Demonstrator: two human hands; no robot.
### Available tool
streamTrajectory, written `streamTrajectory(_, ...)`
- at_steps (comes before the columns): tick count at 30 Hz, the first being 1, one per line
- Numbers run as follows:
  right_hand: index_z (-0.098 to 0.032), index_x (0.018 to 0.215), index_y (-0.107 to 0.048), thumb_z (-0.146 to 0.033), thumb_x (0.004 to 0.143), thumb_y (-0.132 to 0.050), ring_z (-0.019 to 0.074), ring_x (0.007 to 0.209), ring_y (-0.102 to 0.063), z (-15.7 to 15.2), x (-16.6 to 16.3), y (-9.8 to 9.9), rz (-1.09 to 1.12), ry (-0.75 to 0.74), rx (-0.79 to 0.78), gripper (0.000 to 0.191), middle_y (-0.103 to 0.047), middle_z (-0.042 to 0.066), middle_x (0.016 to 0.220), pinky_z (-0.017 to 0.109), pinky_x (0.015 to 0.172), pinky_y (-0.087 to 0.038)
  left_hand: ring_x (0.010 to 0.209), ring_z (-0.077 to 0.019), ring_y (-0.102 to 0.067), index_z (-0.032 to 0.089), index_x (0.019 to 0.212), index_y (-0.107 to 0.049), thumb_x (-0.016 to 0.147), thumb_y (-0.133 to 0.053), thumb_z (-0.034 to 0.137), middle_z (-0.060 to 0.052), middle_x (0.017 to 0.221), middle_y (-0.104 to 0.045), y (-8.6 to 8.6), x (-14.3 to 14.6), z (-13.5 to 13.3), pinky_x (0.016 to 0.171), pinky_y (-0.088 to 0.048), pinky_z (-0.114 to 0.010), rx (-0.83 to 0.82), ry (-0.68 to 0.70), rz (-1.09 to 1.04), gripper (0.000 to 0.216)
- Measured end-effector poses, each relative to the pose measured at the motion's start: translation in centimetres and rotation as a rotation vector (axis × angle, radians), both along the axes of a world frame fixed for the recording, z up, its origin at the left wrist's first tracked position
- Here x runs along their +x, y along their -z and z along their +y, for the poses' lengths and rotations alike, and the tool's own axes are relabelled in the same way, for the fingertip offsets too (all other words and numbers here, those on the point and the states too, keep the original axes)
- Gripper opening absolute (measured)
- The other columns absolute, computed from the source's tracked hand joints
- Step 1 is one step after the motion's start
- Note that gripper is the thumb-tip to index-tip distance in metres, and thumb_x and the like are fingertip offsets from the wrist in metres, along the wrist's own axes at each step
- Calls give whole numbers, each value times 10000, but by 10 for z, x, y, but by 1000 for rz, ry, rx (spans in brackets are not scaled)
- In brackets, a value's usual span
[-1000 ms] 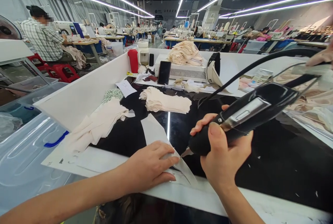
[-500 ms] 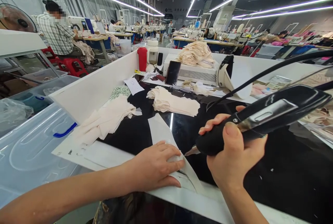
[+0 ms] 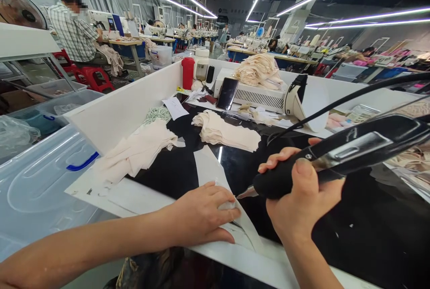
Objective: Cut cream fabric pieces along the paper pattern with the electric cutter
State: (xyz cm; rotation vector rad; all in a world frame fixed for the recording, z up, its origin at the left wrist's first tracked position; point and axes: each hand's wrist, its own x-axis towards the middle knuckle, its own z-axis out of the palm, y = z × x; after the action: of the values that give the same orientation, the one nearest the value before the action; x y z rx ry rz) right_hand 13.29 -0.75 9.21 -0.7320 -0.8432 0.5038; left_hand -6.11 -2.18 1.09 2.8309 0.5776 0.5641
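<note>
My left hand (image 3: 201, 215) lies on a pale fabric strip (image 3: 210, 170) that runs across the black glossy table top (image 3: 363, 230), its fingers curled down and pressing the strip near the table's front edge. My right hand (image 3: 304, 199) is wrapped round the handle of a black corded cutting tool (image 3: 336, 154). The tool's small metal tip (image 3: 247, 191) meets the strip just right of my left fingertips. Its black cable (image 3: 352, 96) arcs up to the right.
Two stacks of cream fabric pieces (image 3: 137, 150) (image 3: 228, 131) lie further back. A white box (image 3: 258, 96) with a phone (image 3: 227, 93), a red bottle (image 3: 187, 73) and a white partition wall (image 3: 124, 109) stand behind. A clear plastic bin lid (image 3: 40, 186) is at left. A person in a checked shirt (image 3: 75, 33) sits far left.
The view has shifted slightly left and down. My left fingers have curled and bunched the strip a little; the tool's tip stays at the strip beside them.
</note>
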Motion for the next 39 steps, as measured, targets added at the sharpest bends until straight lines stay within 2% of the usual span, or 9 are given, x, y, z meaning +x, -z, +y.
streamTrajectory(8,-263,1195,-631,-399,840,-937,156,557,-628,2,0,4,-24,-8,-1,488,-692,-69,793,283,504,-590,1350,-319,-739,160,1480,-730,1182,-622,592,-191,1473,-756,-7,0,3,1296,-532,-499,-20,23,-41,536)
streamTrajectory(12,-262,1171,-630,-412,801,-951,158,549,-625,4,3,1,-20,-11,5,512,-687,-71,766,282,486,-589,1351,-250,-748,129,1488,-710,1217,-559,243,-144,1463,-792,-20,-10,19,1299,-529,-412,-96,44,-33,330)
streamTrajectory(14,-270,1156,-629,-409,795,-944,157,547,-625,3,6,-3,-14,3,2,499,-683,-75,765,286,488,-594,1390,-227,-738,164,1453,-729,1133,-530,39,-111,1484,-798,-25,-18,32,1336,-493,-420,-91,50,24,397)
streamTrajectory(16,-279,1156,-636,-401,789,-927,161,547,-627,2,10,-7,-8,13,-12,484,-682,-79,762,291,485,-598,1418,-219,-725,188,1411,-751,1060,-527,-49,-93,1482,-804,-27,-25,42,1290,-527,-396,-58,42,76,479)
streamTrajectory(19,-284,1132,-652,-381,761,-916,168,541,-618,-2,15,-13,-2,27,-18,465,-684,-83,746,290,465,-591,1323,-239,-746,169,1358,-764,1077,-556,-27,-117,1444,-804,-29,-27,46,1142,-596,-377,44,-71,110,400)
streamTrajectory(24,-276,1108,-664,-381,726,-925,172,543,-614,-12,23,-17,19,8,-37,474,-682,-73,733,279,450,-580,1001,-250,-698,150,1221,-745,1145,-618,116,-115,1243,-772,-35,-9,23,901,-578,-379,142,-275,246,151)
streamTrajectory(27,-276,1108,-675,-381,724,-930,172,531,-615,-19,26,-16,24,-19,-54,473,-686,-69,730,283,446,-582,955,-244,-668,152,1186,-721,1170,-639,196,-99,1151,-730,-37,-1,11,861,-543,-368,152,-294,277,95)
streamTrajectory(31,-277,1112,-692,-359,744,-919,174,519,-624,-25,26,-12,12,-28,-27,440,-690,-67,721,283,443,-578,917,-228,-656,172,1133,-689,1181,-606,187,-72,1075,-684,-37,1,7,816,-512,-352,152,-305,292,98)
streamTrajectory(39,-253,1139,-675,-364,800,-924,169,535,-631,-21,21,-2,3,-32,23,435,-680,-55,749,274,464,-575,907,-228,-666,173,1133,-676,1178,-606,191,-76,1097,-686,-37,-2,7,802,-525,-361,106,-314,291,85)
